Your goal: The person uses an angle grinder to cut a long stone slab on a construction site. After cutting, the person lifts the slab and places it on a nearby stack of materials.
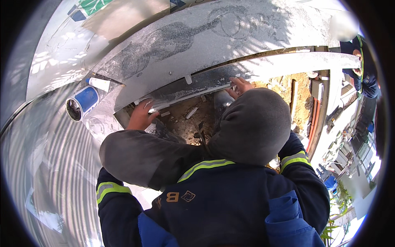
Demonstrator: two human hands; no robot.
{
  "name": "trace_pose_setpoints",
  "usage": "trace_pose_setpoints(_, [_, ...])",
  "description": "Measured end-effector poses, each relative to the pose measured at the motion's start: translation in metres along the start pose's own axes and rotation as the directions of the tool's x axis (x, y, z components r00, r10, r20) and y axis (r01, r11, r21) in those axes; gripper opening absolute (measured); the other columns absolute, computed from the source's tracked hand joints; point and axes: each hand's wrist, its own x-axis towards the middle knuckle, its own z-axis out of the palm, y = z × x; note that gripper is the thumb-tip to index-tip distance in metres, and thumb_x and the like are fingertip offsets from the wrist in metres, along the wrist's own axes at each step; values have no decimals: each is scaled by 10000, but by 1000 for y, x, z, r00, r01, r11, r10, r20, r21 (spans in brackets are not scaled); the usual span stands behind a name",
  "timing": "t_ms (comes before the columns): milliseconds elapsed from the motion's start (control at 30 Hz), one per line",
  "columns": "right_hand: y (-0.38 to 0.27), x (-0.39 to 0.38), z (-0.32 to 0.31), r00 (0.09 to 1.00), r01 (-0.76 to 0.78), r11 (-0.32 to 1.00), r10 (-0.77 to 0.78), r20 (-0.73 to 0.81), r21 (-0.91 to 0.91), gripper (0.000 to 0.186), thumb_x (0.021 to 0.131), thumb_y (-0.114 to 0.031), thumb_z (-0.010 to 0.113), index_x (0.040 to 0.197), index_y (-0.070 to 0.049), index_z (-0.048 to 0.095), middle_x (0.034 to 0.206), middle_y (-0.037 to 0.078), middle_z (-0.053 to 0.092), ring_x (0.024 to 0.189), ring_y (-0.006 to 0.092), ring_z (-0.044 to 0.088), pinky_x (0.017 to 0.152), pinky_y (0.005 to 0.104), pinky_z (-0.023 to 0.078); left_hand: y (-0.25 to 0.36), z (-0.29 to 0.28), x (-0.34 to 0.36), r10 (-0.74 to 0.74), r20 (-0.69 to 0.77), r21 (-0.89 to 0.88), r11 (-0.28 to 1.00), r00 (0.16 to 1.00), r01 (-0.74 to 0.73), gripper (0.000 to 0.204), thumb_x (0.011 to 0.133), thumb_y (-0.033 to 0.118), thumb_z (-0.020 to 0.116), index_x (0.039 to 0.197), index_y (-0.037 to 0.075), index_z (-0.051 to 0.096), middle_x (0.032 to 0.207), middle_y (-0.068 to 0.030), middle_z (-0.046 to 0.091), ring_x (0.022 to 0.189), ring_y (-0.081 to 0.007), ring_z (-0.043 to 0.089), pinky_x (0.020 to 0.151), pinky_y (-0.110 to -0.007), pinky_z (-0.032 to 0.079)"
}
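Note:
A long, pale, dust-covered board (288, 67) stretches from in front of me toward the right. My left hand (141, 116) is at its left end, fingers bent over the near edge. Farther right along the same edge, my right hand (242, 86) grips the board with its fingers curled on top. A co-worker's hand (357, 64) is at the board's far right end. Below the board, between my grey-trousered knees, lies a dirt-filled gap (185, 127) with white fragments. The undersides of both my hands are hidden.
Beyond the board is a broad grey slab (164, 61) with dark stains. A blue-and-white bucket (89, 98), a small white bottle (99, 84) and a thin stick (108, 78) sit at left. Orange pipes (314, 123) run along a trench at right. Corrugated sheeting (45, 164) rises on the left.

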Motion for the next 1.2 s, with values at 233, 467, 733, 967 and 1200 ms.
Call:
trace_pose_setpoints(233, [-101, 64, 53, 881, 429, 854, -468, -74, -294, 742, 893, -547, 752, 1270, 80, 631, 1219, 222, 641, 1176, 361, 625, 1069, 581, 403, 66, -139, 18, -200, 603, -93, 944, 772, 317, 546, 989, 377, 707, 1393, 23, 611, 1331, -227, 643, 1236, -361, 634, 1036, -425, 498])
trace_pose_setpoints(467, [-105, 89, 104, 857, 370, 875, -451, -249, -312, 550, 918, -458, 722, 1164, 31, 664, 1137, 210, 704, 1150, 348, 654, 1137, 581, 327, 154, -197, 32, -34, 421, -41, 998, 906, 57, 544, 985, 343, 706, 1411, 29, 577, 1333, -230, 631, 1239, -418, 598, 1058, -442, 470])
trace_pose_setpoints(733, [-90, 73, 84, 894, 376, 872, -430, -125, -313, 609, 864, -382, 782, 1300, 7, 615, 1150, 153, 680, 1213, 320, 612, 1099, 575, 353, 214, -195, 65, 205, 226, 35, 975, 952, -218, 514, 971, 290, 715, 1395, 34, 580, 1292, -210, 636, 1185, -429, 608, 994, -454, 502])
trace_pose_setpoints(967, [-59, 32, 29, 869, 486, 857, -494, -5, -174, 475, 873, -328, 774, 1260, -68, 682, 1251, 147, 625, 1186, 319, 578, 1075, 535, 392, 200, -215, 77, 116, 54, 70, 990, 992, -120, 503, 996, 307, 677, 1403, 25, 588, 1288, -218, 643, 1187, -434, 610, 1007, -459, 494])
trace_pose_setpoints(1200, [22, -21, -43, 940, 243, 771, -337, 54, 588, 314, 969, -229, 724, 1230, -55, 736, 1165, 141, 728, 1060, 226, 680, 940, 400, 554, 193, -221, 96, 78, 65, 168, 982, 995, -88, 481, 974, 216, 696, 1406, 27, 599, 1336, -215, 645, 1227, -413, 612, 1058, -442, 468])
